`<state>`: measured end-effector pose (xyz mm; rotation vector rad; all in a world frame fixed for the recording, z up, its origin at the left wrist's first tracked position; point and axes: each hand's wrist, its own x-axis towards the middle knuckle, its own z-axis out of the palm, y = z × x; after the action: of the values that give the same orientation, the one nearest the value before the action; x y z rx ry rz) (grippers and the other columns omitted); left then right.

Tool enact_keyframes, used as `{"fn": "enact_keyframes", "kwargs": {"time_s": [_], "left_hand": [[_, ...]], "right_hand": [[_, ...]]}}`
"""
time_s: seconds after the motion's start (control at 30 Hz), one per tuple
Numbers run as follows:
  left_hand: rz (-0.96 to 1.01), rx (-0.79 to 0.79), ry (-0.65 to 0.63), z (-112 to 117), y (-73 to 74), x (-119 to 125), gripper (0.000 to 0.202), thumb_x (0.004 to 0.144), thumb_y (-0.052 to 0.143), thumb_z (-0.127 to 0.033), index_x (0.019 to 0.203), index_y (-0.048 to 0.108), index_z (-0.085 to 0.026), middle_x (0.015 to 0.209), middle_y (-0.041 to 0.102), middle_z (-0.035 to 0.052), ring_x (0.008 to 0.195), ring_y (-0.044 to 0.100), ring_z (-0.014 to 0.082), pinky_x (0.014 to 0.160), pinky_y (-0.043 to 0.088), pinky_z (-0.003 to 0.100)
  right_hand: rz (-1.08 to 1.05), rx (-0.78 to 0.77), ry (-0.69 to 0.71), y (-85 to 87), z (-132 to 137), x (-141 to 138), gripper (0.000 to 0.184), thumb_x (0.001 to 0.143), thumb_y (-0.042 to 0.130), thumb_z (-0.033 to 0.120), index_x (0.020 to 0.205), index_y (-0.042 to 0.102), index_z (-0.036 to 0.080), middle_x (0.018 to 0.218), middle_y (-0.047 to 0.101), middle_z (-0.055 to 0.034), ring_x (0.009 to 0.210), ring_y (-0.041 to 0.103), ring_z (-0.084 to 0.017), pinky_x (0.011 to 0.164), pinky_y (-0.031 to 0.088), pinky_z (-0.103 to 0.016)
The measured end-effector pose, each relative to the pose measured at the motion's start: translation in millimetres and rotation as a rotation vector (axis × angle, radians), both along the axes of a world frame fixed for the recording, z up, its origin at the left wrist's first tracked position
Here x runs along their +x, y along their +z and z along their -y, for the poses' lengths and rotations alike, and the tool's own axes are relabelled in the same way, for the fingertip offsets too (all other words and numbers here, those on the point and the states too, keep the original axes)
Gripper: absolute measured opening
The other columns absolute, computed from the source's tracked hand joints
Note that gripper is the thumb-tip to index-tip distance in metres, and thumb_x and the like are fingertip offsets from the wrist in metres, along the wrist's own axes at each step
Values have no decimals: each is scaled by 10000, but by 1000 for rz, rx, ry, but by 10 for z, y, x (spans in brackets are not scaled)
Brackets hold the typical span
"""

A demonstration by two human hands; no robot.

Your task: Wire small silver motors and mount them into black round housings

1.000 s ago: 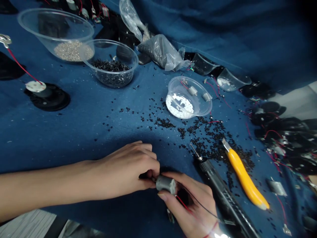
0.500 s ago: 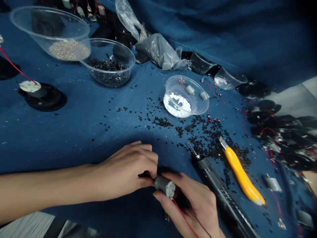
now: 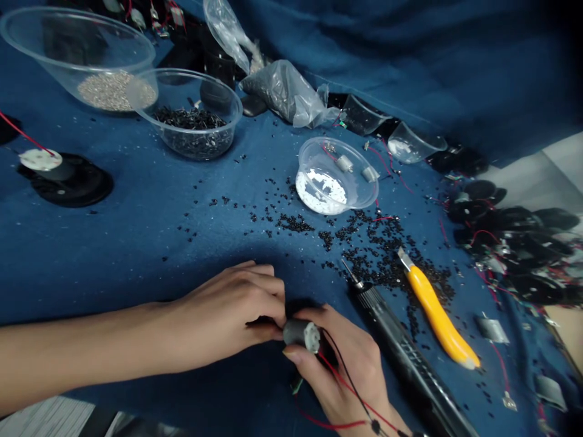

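Between the thumb and fingers of my right hand [image 3: 348, 364] is a small grey cylindrical electric motor [image 3: 297, 335], its white end cap facing right. Red and black wires [image 3: 348, 383] run from that cap over the hand. My left hand [image 3: 248, 300] is closed in a pinch at the motor's left end; what lies between those fingertips is hidden. Right of my hands, a black pen-shaped electric screwdriver [image 3: 401, 346] lies on the blue cloth, its thin bit pointing up and left. Beside it is a yellow utility knife [image 3: 439, 312] with the blade out.
Small black screws [image 3: 382, 249] are scattered beyond the screwdriver. Clear tubs hold silvery pieces [image 3: 109, 91], black pieces [image 3: 189, 121] and white bits [image 3: 321, 191]. A motor in a black base [image 3: 68, 179] stands at left. Black housings with wires [image 3: 519, 237] pile up at right.
The view has shifted slightly, so the tubs and tools appear further left. The motor has turned a little in my right hand, and more of its red and black wires shows.
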<state>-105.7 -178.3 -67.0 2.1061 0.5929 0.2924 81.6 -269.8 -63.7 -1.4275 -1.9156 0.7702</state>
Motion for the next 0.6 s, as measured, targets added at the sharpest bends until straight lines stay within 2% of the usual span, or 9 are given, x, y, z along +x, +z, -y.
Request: {"fn": "enact_keyframes", "kwargs": {"time_s": [0.13,0.27,0.43,0.6], "left_hand": [[11,18,31,16,-11,3,138,800,721,-114,719,658,-207,732,626,-55,763,525,128,722,317,281],[6,15,44,32,-21,10,162,774,712,-73,714,649,-210,727,622,-59,760,535,124,743,328,276],[-50,42,56,58,-27,37,183,765,702,-63,673,623,-200,709,612,-68,759,531,117,738,317,271],[-45,41,63,64,0,36,165,774,694,-86,676,620,-196,713,620,-69,751,518,114,723,318,264]], "right_hand": [[56,71,8,28,-16,0,288,947,559,471,964,574,184,668,574,21,515,544,-123,488,384,-238],[31,70,47,49,-74,-26,343,959,529,479,892,612,153,620,603,6,466,556,-107,455,408,-204],[-67,112,-17,-27,-85,-68,450,910,530,606,841,644,176,593,605,16,418,508,-94,399,374,-197],[28,108,29,-89,-39,-46,372,978,449,477,896,605,149,671,602,-19,526,569,-128,482,412,-226]]}}
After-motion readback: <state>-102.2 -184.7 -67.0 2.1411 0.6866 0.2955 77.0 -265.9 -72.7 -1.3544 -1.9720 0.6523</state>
